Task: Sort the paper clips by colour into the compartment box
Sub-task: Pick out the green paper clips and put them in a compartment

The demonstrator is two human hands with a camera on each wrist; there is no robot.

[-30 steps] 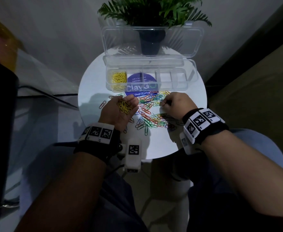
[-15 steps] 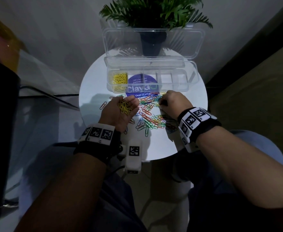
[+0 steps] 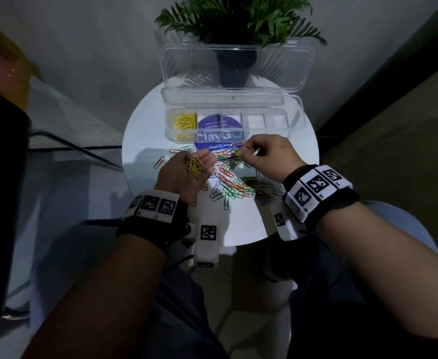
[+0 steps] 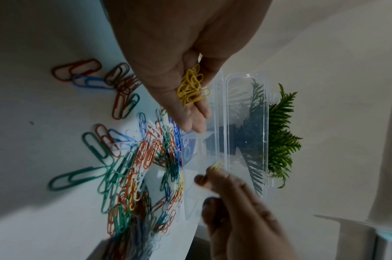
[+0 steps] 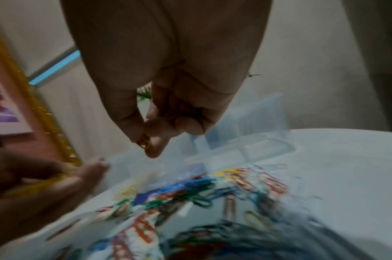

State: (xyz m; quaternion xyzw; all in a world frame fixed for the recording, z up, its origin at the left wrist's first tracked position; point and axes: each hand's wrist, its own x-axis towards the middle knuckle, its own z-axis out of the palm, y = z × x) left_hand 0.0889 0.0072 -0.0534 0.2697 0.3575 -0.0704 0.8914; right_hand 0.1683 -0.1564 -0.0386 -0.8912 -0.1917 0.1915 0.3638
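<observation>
A clear compartment box (image 3: pixel 269 120) stands open at the back of the round white table (image 3: pixel 140 141); its leftmost compartment holds yellow clips (image 3: pixel 185 123). In front lies a mixed pile of coloured paper clips (image 3: pixel 229 180). My left hand (image 3: pixel 199 158) is palm up beside the pile, cupped round a bunch of yellow clips (image 3: pixel 194 167), which the left wrist view shows too (image 4: pixel 191 86). Just right of it and above the pile, my right hand (image 3: pixel 241 151) pinches one yellow clip (image 5: pixel 144 142) between thumb and forefinger.
The box's lid (image 3: pixel 238 66) leans back against a potted green plant (image 3: pixel 236 22). A round blue sticker (image 3: pixel 219 130) lies under the box. A few stray clips (image 3: pixel 159 161) sit left of my left hand. The table's front edge is near my wrists.
My right hand has lifted off the pile with a yellow clip pinched in it and moved left toward my left hand. The left hand has stayed put with its clips.
</observation>
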